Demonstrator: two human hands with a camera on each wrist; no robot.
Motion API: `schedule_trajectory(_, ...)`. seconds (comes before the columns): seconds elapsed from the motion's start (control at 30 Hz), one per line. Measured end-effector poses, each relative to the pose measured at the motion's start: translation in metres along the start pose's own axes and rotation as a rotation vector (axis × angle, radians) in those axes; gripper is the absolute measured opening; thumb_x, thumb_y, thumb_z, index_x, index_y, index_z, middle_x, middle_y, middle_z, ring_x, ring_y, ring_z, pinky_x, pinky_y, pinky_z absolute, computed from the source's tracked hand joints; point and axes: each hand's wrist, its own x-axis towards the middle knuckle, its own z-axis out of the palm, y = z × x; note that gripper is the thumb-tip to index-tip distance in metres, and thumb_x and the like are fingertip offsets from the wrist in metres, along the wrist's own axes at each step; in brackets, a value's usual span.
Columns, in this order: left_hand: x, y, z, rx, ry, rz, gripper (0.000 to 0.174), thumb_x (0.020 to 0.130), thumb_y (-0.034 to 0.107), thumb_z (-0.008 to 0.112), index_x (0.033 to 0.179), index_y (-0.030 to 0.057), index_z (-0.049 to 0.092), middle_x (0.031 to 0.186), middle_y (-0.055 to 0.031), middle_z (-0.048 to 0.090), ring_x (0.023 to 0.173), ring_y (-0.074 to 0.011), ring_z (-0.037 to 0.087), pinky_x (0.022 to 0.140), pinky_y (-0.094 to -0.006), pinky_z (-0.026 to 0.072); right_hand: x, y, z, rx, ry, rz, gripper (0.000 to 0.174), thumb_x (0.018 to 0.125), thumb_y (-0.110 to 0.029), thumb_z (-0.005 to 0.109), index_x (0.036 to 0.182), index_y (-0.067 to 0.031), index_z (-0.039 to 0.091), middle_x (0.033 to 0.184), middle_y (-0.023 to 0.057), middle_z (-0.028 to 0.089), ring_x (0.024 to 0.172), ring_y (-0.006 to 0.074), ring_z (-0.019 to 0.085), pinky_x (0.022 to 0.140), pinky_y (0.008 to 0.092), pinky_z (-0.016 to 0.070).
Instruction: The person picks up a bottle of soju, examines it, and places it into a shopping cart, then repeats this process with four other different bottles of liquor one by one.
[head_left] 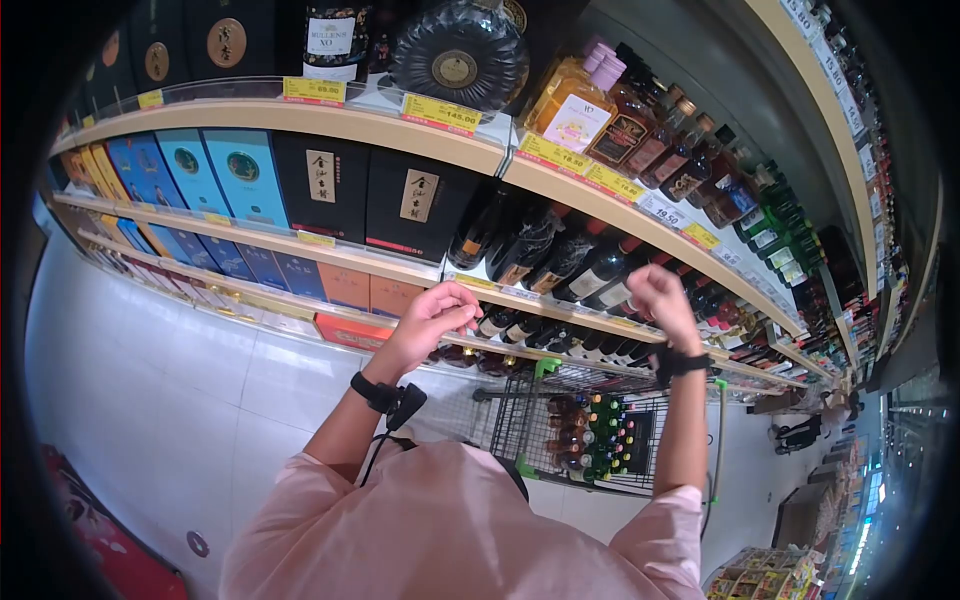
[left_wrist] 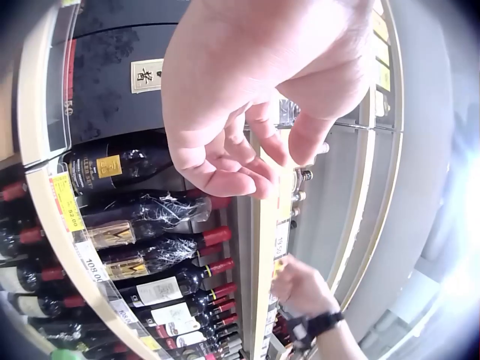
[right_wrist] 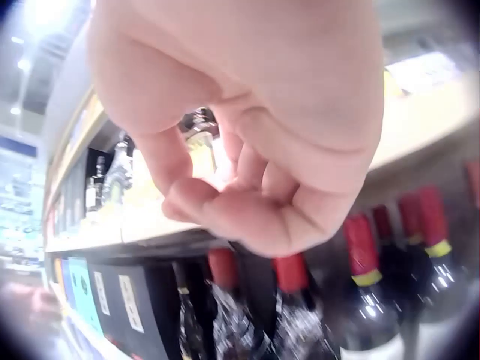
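Note:
My left hand (head_left: 440, 318) hovers in front of the lower shelves, its fingers loosely bent and nothing between them. Dark wine bottles (left_wrist: 161, 289) lie tilted on the shelf beside it in the left wrist view. To the right, my right hand (head_left: 663, 305) is raised before the wine shelf with its fingers curled in. In the right wrist view the thumb (right_wrist: 166, 169) meets the index finger, and no held thing shows. Red-capped bottles (right_wrist: 292, 300) stand behind and below that hand. Near the left hand are black gift boxes (head_left: 420, 205).
A shopping cart (head_left: 505, 425) holding several bottles (head_left: 592, 440) stands below my hands, close to the shelves. Liquor bottles (head_left: 640, 130) and a round black bottle (head_left: 458, 62) sit on the upper shelf. A shelf edge (head_left: 400, 133) with price tags runs across in front.

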Motion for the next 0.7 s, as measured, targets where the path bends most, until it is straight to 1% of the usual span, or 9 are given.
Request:
schedule_trajectory(0.07, -0.009, 0.002, 0.000, -0.003, 0.021, -0.015, 0.008, 0.099, 0.008, 0.055, 0.106, 0.0042, 0.057, 0.101, -0.0071, 0.064, 0.090, -0.0124, 0.060, 0.079, -0.0263, 0.0473, 0.026, -0.064, -0.011, -0.025, 0.111, -0.168, 0.016, 0.095, -0.020, 0.065, 0.094, -0.0040, 0.063, 0.068, -0.0039, 0.057, 0.058, 0.0039, 0.048, 0.054, 0.0214, 0.0392)
schedule_trajectory(0.13, -0.015, -0.004, -0.003, -0.045, 0.028, -0.014, 0.008, 0.099, 0.007, 0.054, 0.107, 0.0042, 0.057, 0.101, -0.0071, 0.064, 0.090, -0.0123, 0.060, 0.079, -0.0261, 0.0473, 0.053, -0.116, -0.008, -0.131, 0.180, -0.401, 0.021, 0.094, -0.020, 0.066, 0.099, -0.0008, 0.062, 0.072, -0.0027, 0.060, 0.063, 0.0049, 0.054, 0.057, 0.0221, 0.0438)
schedule_trajectory(0.2, -0.024, -0.008, -0.005, -0.057, 0.034, -0.021, 0.008, 0.099, 0.007, 0.054, 0.106, 0.0042, 0.057, 0.101, -0.0071, 0.064, 0.090, -0.0123, 0.060, 0.079, -0.0260, 0.0472, 0.069, -0.160, 0.012, -0.258, 0.302, -0.483, 0.042, 0.089, -0.033, 0.071, 0.109, 0.0025, 0.059, 0.082, 0.0058, 0.065, 0.076, 0.0134, 0.064, 0.069, 0.0283, 0.0513)
schedule_trajectory(0.27, -0.033, -0.009, -0.006, -0.040, 0.042, -0.027, 0.008, 0.099, 0.007, 0.054, 0.106, 0.0043, 0.057, 0.102, -0.0070, 0.064, 0.090, -0.0125, 0.060, 0.079, -0.0260, 0.0472, 0.082, -0.182, 0.034, -0.534, 0.505, -0.513, 0.069, 0.081, -0.049, 0.074, 0.118, 0.0059, 0.055, 0.094, 0.0160, 0.067, 0.092, 0.0254, 0.067, 0.083, 0.0364, 0.0524)
schedule_trajectory(0.3, -0.039, -0.011, -0.009, -0.029, 0.043, -0.031, 0.008, 0.099, 0.007, 0.054, 0.106, 0.0042, 0.057, 0.101, -0.0069, 0.064, 0.090, -0.0128, 0.060, 0.079, -0.0262, 0.0472, 0.082, -0.197, 0.046, -0.545, 0.502, -0.466, 0.084, 0.076, -0.059, 0.073, 0.122, 0.0079, 0.053, 0.108, 0.0247, 0.064, 0.101, 0.0335, 0.065, 0.090, 0.0413, 0.0500)
schedule_trajectory(0.43, -0.066, -0.019, -0.024, 0.061, 0.154, -0.069, 0.009, 0.098, 0.009, 0.056, 0.106, 0.0052, 0.058, 0.100, -0.0070, 0.065, 0.089, -0.0131, 0.060, 0.078, -0.0270, 0.0473, 0.110, -0.207, 0.079, -0.569, 0.691, -0.629, 0.091, 0.075, -0.061, 0.072, 0.122, 0.0137, 0.048, 0.122, 0.0306, 0.055, 0.110, 0.0397, 0.059, 0.094, 0.0437, 0.0479)
schedule_trajectory(0.53, -0.084, -0.020, -0.035, -0.034, 0.211, -0.059, 0.011, 0.097, 0.014, 0.060, 0.105, 0.0060, 0.060, 0.101, -0.0063, 0.067, 0.089, -0.0125, 0.063, 0.077, -0.0263, 0.0484, 0.114, -0.214, 0.098, -0.525, 0.767, -0.491, 0.093, 0.072, -0.061, 0.074, 0.120, 0.0140, 0.048, 0.119, 0.0302, 0.054, 0.108, 0.0427, 0.058, 0.095, 0.0458, 0.0472)
schedule_trajectory(0.57, -0.086, -0.018, -0.038, -0.039, 0.220, -0.054, 0.011, 0.097, 0.014, 0.060, 0.105, 0.0061, 0.060, 0.100, -0.0062, 0.067, 0.089, -0.0124, 0.063, 0.077, -0.0262, 0.0484, 0.116, -0.215, 0.100, -0.594, 0.750, -0.413, 0.093, 0.072, -0.057, 0.078, 0.121, 0.0151, 0.045, 0.118, 0.0301, 0.058, 0.108, 0.0363, 0.061, 0.095, 0.0418, 0.0478)
schedule_trajectory(0.7, -0.094, -0.014, -0.039, -0.064, 0.228, -0.038, 0.010, 0.097, 0.013, 0.059, 0.105, 0.0064, 0.060, 0.100, -0.0059, 0.067, 0.089, -0.0120, 0.062, 0.078, -0.0259, 0.0482, 0.129, -0.194, 0.108, -0.683, 0.864, -0.496, 0.082, 0.074, -0.053, 0.077, 0.110, 0.0127, 0.045, 0.108, 0.0308, 0.062, 0.100, 0.0402, 0.064, 0.088, 0.0468, 0.0502)
